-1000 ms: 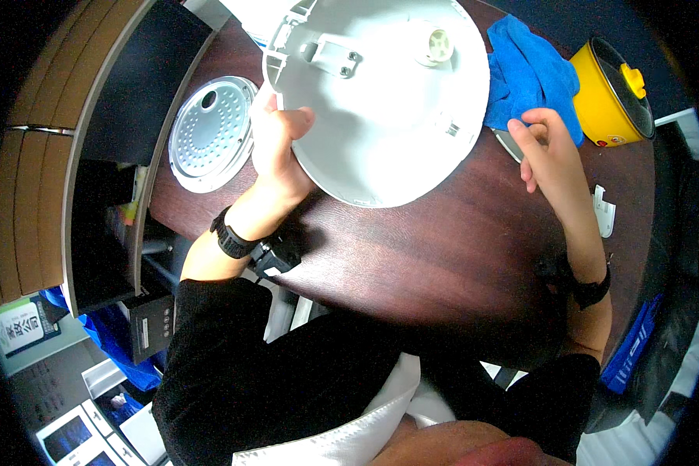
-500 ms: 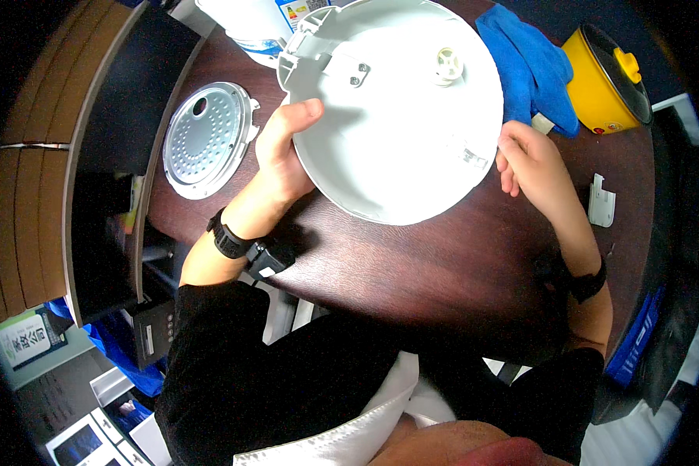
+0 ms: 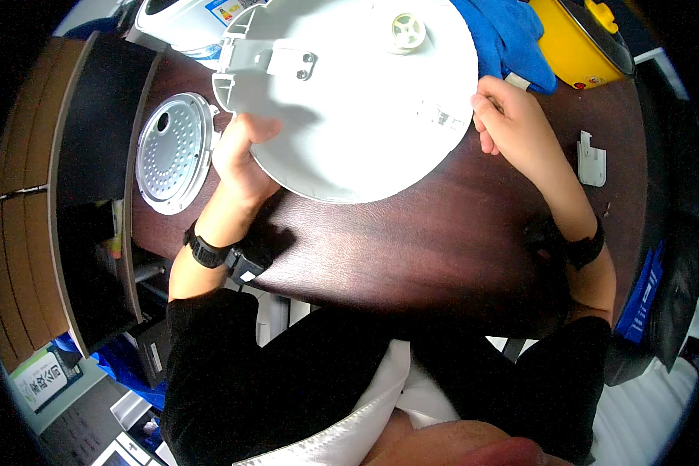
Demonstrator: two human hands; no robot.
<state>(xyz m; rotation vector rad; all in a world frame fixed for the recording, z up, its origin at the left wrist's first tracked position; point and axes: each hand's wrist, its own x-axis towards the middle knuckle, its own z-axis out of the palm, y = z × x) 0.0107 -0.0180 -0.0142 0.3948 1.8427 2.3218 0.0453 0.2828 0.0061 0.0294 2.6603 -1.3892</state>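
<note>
White round shell [image 3: 342, 132], one: it is hanging above the tabletop [image 3: 365, 256] between our two hands, its hollow inner side facing us. Inside it we are counting one spoked round fitting [image 3: 408, 31] toward the far side, one bracket [image 3: 287, 62] bearing two dark screws [image 3: 307, 58], and one clip [image 3: 440, 115] near the right edge. One hinge section [image 3: 225, 70] is projecting at the left rim.

Left hand [image 3: 245, 151], one: its grip is pinching the shell's near-left rim, the thumb lying over the inside face.

Right hand [image 3: 512, 116], one: its fingers are curling in at the shell's right rim; whether this grip is pinching the edge, we cannot tell.

Dark wristbands, two: we are wearing one on the left wrist and one on the right.

Perforated disc [image 3: 171, 155], silvery, one: it is lying on the tabletop left of the left hand, showing one larger dark hole.

Blue cloth [image 3: 509, 39], one: it is lying crumpled beyond the right hand.

Yellow pot [image 3: 571, 50], dark-lidded with one yellow knob, one: it is standing beside the cloth.

White plastic piece [image 3: 592, 161], one: it is lying right of the right forearm.

White appliance [image 3: 179, 27], one: it is standing at the far left, bearing a coloured label.
</note>
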